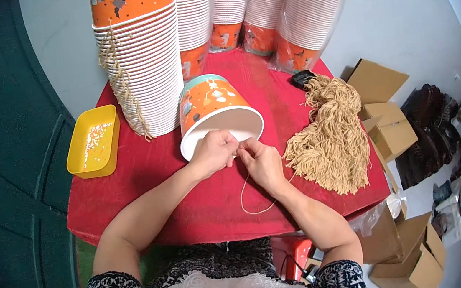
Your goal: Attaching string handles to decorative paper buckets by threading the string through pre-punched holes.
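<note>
While smooth paper bucket (207,102) lies tipped, hands (215,152) (264,166) pinch thin tan cord (242,199).

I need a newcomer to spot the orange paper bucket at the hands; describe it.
Find the red cloth-covered table and go to its middle, where the person's left hand and right hand come together. There lies an orange printed paper bucket, its white-rimmed mouth facing the person. Unlike the tall nested stacks of orange-and-white buckets near it, it is single and on its side.
</note>
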Action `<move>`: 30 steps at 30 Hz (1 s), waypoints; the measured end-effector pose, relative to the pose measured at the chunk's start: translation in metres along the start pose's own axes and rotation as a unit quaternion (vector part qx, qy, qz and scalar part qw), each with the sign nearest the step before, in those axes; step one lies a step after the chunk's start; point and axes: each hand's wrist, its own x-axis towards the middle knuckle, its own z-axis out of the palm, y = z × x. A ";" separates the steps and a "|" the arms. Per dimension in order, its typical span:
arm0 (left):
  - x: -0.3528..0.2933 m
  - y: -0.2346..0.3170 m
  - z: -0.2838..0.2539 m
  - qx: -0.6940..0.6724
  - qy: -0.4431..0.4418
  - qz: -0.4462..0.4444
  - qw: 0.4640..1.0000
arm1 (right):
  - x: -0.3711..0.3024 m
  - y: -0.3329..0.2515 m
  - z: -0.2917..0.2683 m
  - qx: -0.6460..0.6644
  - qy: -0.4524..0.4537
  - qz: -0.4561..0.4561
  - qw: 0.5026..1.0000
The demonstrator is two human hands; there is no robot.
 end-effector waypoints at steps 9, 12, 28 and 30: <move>-0.009 -0.009 0.003 0.206 0.069 0.146 0.965 | 0.001 0.007 0.003 0.039 0.013 0.017 0.999; -0.014 -0.010 0.005 0.319 0.113 0.250 0.907 | 0.002 0.003 0.001 0.026 0.006 0.026 0.999; -0.018 -0.003 0.007 0.319 0.069 0.202 0.924 | -0.001 0.000 0.001 -0.045 0.021 -0.042 0.998; -0.017 -0.005 0.007 0.311 0.072 0.214 0.923 | -0.002 0.001 0.002 -0.049 0.033 -0.077 0.995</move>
